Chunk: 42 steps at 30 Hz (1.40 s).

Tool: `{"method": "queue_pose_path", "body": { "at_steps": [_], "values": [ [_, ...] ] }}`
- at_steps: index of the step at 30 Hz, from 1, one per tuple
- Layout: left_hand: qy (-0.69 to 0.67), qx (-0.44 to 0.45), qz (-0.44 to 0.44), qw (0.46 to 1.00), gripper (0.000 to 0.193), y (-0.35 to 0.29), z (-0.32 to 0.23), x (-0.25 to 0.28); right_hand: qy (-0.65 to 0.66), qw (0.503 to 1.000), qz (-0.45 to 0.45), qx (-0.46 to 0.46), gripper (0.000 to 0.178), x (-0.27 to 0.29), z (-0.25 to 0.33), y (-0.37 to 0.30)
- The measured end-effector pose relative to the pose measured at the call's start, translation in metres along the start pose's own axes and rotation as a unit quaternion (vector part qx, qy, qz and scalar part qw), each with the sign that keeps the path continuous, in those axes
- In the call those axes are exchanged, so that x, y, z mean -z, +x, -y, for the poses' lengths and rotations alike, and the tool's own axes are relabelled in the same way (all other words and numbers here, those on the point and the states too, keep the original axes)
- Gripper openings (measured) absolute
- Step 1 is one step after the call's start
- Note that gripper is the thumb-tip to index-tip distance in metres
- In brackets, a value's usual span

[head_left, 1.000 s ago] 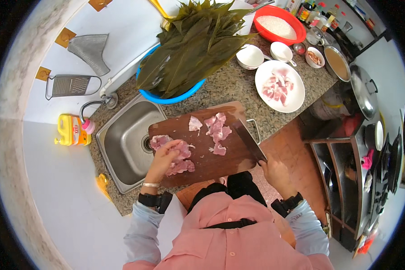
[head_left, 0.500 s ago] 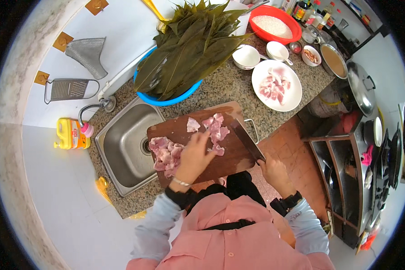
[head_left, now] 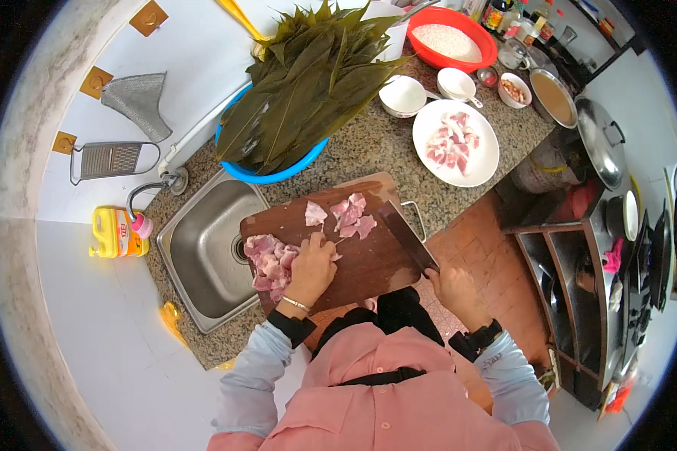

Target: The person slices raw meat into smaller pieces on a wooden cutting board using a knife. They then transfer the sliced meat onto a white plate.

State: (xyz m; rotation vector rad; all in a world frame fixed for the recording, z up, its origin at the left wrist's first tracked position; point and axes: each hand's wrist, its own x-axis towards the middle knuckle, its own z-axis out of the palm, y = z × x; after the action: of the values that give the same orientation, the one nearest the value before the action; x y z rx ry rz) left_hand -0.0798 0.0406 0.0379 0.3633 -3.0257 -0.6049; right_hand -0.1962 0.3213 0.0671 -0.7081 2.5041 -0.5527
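A brown wooden cutting board [head_left: 368, 274] lies across the right part of the sink and the counter. My left hand [head_left: 314, 267] is on the board beside a pile of raw meat chunks [head_left: 267, 259]; its fingers are curled together around a small piece of raw meat [head_left: 336, 257], which is partly hidden. My right hand [head_left: 457, 293] grips the handle of a cleaver [head_left: 408, 239], whose dark blade rests along the board's right side. Between them, near the far edge, are a single pale meat piece [head_left: 315, 213] and a loose group of meat pieces [head_left: 353, 216].
A steel sink [head_left: 195, 259] is at left. Behind the board, a blue basin [head_left: 286, 171] holds large green leaves [head_left: 293, 105]. Farther right stand a white plate [head_left: 483, 165] of sliced meat, white bowls [head_left: 403, 96], and a red basin [head_left: 489, 52] of rice.
My left hand has moved left and nearer, from the group of meat pieces toward the pile, with a small piece. My right hand still holds the cleaver in much the same place.
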Motion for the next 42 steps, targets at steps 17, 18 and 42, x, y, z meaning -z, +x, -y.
{"method": "queue_pose_path", "body": {
  "at_steps": [17, 18, 42],
  "values": [
    [-0.083, 0.023, -0.097, 0.992, 0.023, 0.047, -0.015, -0.013, 0.005, 1.000, 0.003, -0.004, 0.028, -0.003, -0.003, 0.002],
    [-0.097, 0.019, -0.147, 0.984, 0.021, 0.053, -0.020, -0.019, 0.004, 1.000, 0.007, -0.003, 0.027, 0.000, -0.001, 0.001],
    [-0.282, 0.172, 0.047, 0.943, 0.028, 0.105, -0.004, -0.047, -0.019, 0.999, -0.008, 0.024, 0.028, -0.007, -0.010, 0.003]
  ]
}}
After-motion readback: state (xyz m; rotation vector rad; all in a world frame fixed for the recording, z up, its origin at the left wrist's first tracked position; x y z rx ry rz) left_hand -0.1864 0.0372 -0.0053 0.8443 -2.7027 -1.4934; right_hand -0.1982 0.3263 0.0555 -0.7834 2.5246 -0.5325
